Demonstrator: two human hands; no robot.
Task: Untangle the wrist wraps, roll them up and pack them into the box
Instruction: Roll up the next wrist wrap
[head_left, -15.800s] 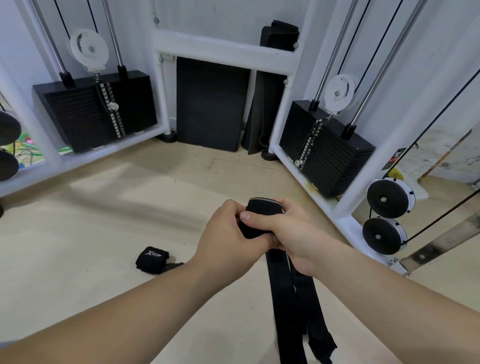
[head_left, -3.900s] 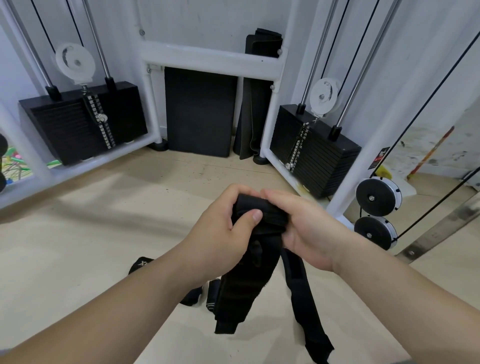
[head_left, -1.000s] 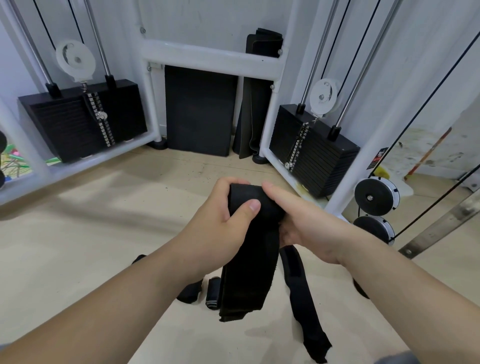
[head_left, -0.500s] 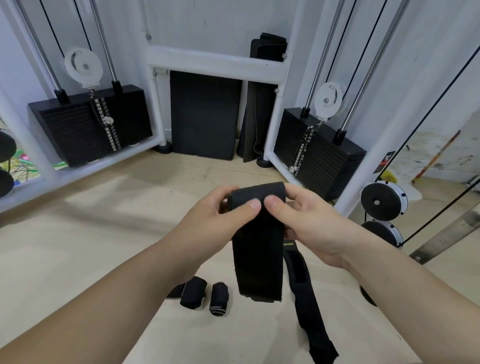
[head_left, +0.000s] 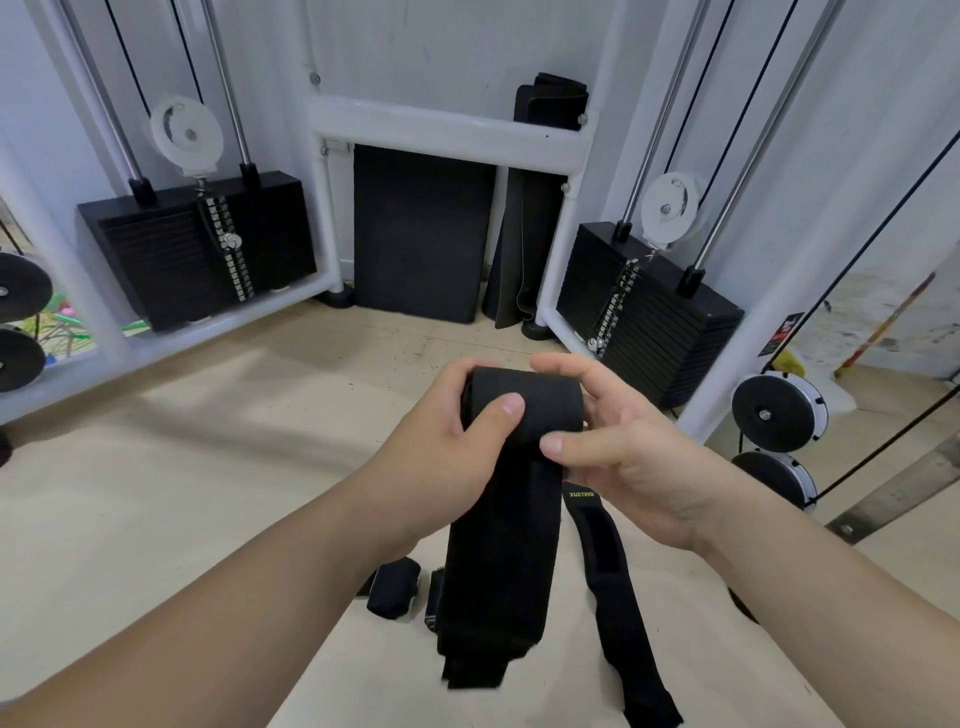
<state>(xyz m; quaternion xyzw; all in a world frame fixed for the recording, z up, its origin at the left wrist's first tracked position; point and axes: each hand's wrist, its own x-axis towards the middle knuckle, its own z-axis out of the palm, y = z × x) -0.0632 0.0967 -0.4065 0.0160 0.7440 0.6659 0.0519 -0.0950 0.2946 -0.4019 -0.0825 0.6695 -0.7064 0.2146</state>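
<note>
L hand (head_left: 447, 457) fingers (head_left: 500, 411) curl round the part-rolled wrap (head_left: 524, 402), thumb across its front. R hand (head_left: 628, 462) pinches the roll's other end, index over the top, thumb at its lower edge. Roll is held mid-air, its loose tail (head_left: 498, 571) hanging straight down. A 2nd strap (head_left: 613, 577) w/ yellow lettering dangles just right of it. On the floor (head_left: 208, 493) below, 2 rolled wraps (head_left: 392, 590) lie side by side, one partly behind the tail.

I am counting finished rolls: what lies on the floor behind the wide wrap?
One roll in full view and a second roll half hidden by the wrap. Anything more behind it is covered.
</note>
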